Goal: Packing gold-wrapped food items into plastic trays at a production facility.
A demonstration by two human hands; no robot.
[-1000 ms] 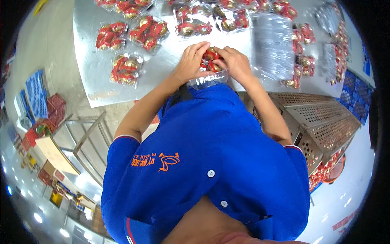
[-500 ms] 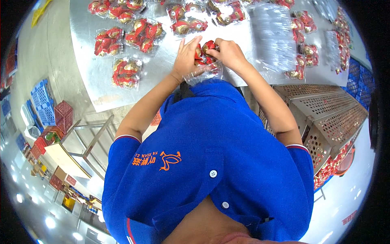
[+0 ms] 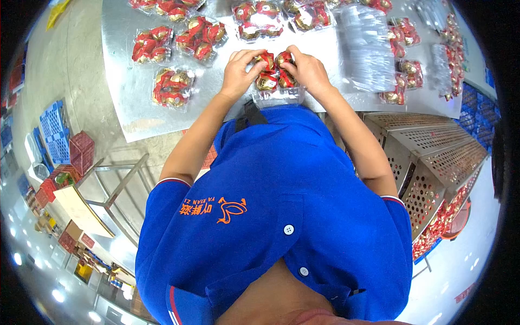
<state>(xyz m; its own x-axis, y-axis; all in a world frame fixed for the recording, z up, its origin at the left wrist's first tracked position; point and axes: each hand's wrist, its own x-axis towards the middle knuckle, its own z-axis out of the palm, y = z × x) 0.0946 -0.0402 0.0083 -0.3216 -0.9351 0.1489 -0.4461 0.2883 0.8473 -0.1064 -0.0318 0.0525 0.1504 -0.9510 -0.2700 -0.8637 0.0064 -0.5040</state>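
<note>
A clear plastic tray (image 3: 278, 98) lies at the table's near edge, in front of my chest. Inside it sit several round balls in red-and-gold wrappers, among them a front-left ball (image 3: 265, 82). My left hand (image 3: 242, 71) closes its thumb and fingers around the back-left ball (image 3: 265, 58). On the other side my right hand (image 3: 307, 69) pinches the back-right ball (image 3: 283, 58) between thumb and fingers. The tray's flap extends toward my shirt. Just beyond my hands rests a filled clear pack (image 3: 258, 20).
More filled packs (image 3: 173, 88) lie left and far on the metal table (image 3: 130, 111). A stack of clear plastic trays (image 3: 365, 51) stands right of my hands. A perforated metal bin (image 3: 433, 138) adjoins the table at right. Red crates (image 3: 81, 150) sit on the left floor.
My left hand has gone from stretched fingers beside the tray to closed around a ball. Both back balls now sit upright side by side, with the front ones more exposed.
</note>
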